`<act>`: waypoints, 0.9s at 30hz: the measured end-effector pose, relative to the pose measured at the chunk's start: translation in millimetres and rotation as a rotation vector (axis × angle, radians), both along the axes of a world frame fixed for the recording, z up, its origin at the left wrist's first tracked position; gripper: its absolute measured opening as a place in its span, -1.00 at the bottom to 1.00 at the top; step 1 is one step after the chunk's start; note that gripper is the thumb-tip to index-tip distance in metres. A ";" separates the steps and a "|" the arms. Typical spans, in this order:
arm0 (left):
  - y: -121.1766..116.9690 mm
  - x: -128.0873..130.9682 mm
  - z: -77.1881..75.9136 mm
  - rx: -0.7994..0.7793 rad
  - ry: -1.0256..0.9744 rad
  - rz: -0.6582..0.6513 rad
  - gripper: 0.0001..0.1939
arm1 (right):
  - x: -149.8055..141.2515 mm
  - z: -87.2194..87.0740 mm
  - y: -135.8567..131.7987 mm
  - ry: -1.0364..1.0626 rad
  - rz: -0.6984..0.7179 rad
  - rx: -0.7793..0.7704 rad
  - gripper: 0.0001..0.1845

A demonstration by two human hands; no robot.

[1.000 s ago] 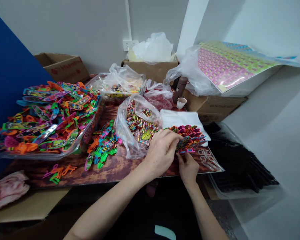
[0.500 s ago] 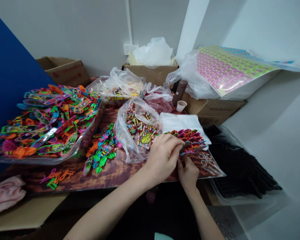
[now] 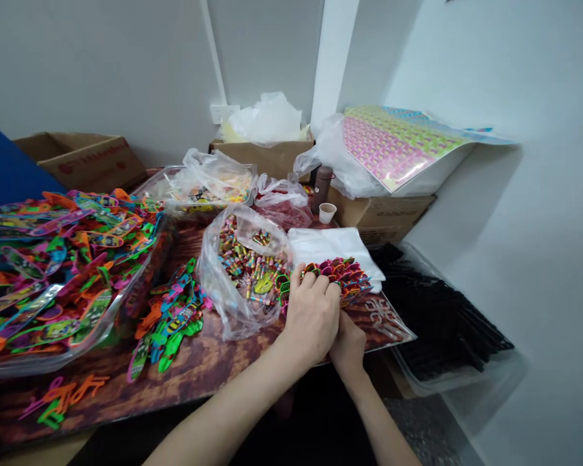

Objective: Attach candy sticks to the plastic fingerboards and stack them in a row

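A clear tub heaped with bright toys stands at the far left; just in front of it, loose plastic parts lie on the brown table; to their right is a small pile of toys, then an open plastic bag of small coloured sticks; the left hand comes next, its fingers curled around a row of toys, which shows on both sides of it, near the table's front edge; the right hand touches the left from below, its fingertips hidden, so I cannot tell whether they grip; white sheets lie behind the row; black things fill a bin at the right.
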State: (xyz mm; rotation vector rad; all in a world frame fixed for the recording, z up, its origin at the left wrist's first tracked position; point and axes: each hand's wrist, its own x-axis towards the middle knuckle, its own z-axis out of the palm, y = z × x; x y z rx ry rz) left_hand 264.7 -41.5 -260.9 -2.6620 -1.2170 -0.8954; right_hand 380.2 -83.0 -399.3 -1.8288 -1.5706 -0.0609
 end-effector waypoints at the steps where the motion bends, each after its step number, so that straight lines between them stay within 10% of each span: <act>1: 0.1 1.7 -1.1 0.001 -0.002 -0.001 -0.86 | 0.1 -1.2 0.5 0.020 -0.011 -0.030 -0.73; 16: -23.3 -0.6 -4.8 -0.057 -0.102 0.005 -0.75 | 1.2 4.3 -0.9 0.104 -0.062 -0.188 -0.62; 24: -58.4 -126.3 -57.6 -0.183 -0.374 0.305 -0.52 | -16.0 19.4 -26.3 0.299 -0.152 0.091 -0.65; 27: -52.2 -176.7 -76.6 -0.210 -0.371 0.495 -0.67 | -55.3 30.1 -32.6 0.280 0.096 0.163 -0.79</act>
